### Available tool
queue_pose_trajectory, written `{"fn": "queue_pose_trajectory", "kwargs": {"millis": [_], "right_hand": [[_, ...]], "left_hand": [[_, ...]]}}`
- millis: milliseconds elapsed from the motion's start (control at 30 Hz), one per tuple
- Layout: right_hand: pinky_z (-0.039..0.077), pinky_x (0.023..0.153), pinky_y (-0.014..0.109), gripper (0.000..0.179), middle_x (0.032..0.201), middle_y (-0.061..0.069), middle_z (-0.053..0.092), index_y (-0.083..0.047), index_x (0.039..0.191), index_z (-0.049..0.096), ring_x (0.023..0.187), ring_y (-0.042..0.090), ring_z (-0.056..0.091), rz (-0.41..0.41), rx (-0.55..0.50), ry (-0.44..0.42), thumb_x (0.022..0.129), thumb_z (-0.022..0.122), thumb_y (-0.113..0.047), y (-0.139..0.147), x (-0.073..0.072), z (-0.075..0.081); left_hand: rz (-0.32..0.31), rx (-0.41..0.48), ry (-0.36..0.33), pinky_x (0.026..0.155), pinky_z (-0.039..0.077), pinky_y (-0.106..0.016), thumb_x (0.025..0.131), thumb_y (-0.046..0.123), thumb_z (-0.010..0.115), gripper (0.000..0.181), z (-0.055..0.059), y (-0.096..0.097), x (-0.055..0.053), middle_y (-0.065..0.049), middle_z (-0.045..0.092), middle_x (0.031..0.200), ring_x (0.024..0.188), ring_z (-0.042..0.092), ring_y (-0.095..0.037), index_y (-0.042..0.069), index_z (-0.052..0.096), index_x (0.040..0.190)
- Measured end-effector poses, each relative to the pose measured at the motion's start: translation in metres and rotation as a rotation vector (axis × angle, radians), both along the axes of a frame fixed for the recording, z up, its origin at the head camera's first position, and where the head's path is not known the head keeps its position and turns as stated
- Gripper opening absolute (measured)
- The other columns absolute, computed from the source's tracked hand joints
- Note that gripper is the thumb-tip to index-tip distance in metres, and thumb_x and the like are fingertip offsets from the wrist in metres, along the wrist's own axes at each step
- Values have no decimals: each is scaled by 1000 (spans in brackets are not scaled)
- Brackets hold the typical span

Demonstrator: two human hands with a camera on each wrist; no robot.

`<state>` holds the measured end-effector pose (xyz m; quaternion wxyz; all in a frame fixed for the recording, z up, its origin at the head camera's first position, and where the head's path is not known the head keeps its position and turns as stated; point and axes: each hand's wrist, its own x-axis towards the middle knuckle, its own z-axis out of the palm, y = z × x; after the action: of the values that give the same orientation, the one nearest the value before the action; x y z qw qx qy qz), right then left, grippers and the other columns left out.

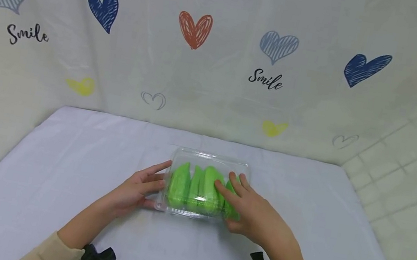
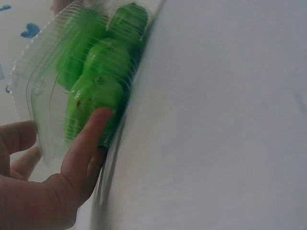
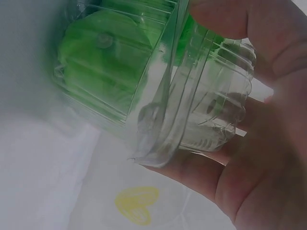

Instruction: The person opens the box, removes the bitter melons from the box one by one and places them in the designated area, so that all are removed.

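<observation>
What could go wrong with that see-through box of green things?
The left hand and right hand are at opposite ends of the clear box, so squeezing hard might bend its plastic. Tipping one end up could make the green pieces slide. I can't tell whether it's snapped shut, so they might spill.
</observation>
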<state>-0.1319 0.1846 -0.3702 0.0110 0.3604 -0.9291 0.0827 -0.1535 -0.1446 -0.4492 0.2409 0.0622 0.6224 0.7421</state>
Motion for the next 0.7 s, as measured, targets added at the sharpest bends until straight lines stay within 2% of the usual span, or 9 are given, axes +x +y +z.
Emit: {"fn": "queue_pose_trajectory", "kwargs": {"millis": [300,533,700], "right_hand": [[37,52,20,86,153,25,40,-17,152,44,139,48,39,-8,2,17,73,77,-7,-1,3,-1],[30,43,18,86,149,23,47,-19,149,48,133,46,48,0,12,149,69,77,-6,-5,1,-8],[32,43,19,87,147,23,50,-20,147,50,130,46,51,-9,-26,180,67,79,-7,-6,0,-10]], "left_hand": [[-14,4,6,84,59,-43,102,17,57,65,0,1,0,-20,26,161,129,51,-29,29,27,159],[13,0,-5,83,59,-44,102,16,57,64,0,0,1,-18,29,160,126,53,-27,29,29,158],[3,-6,10,82,60,-42,102,17,57,65,-1,0,1,-19,29,160,126,53,-27,28,27,159]]}}
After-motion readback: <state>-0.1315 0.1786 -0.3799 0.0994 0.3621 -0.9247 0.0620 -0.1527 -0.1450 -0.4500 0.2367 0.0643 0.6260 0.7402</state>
